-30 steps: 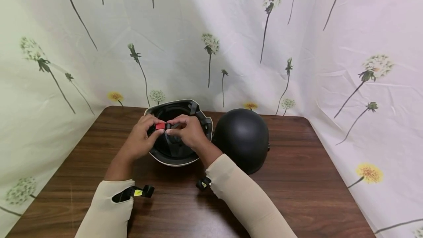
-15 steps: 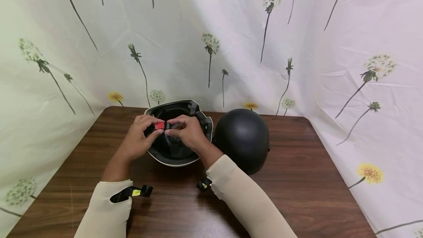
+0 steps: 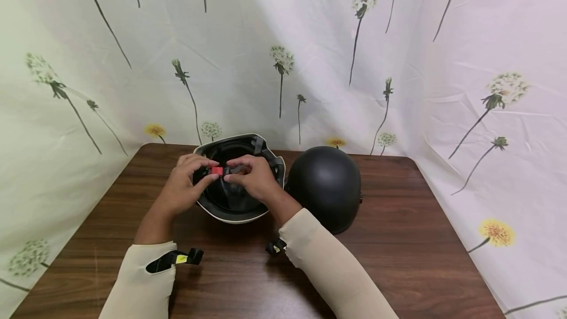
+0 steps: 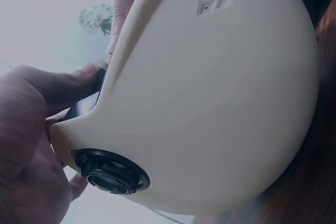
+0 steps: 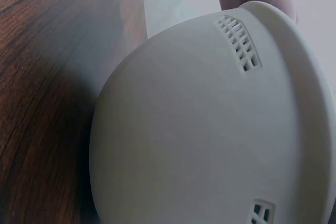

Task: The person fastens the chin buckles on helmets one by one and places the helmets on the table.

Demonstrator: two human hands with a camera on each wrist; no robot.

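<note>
A pale helmet lies upside down on the table, its black padded inside facing up. Over its opening is a chin-strap buckle with a red part and a black part. My left hand pinches the red part between thumb and fingers. From the other side, my right hand holds the black end in a pinch. In the left wrist view the pale shell with a round black fitting fills most of the picture. The shell also hides the buckle in the right wrist view, where vents show.
A black helmet sits dome up on the wooden table, close to the right of the pale one. Behind the table hangs a white sheet printed with dandelions.
The red and black buckle has shifted very slightly to the right and down. Both hands keep their pinch and barely move; the helmets stay in place.
</note>
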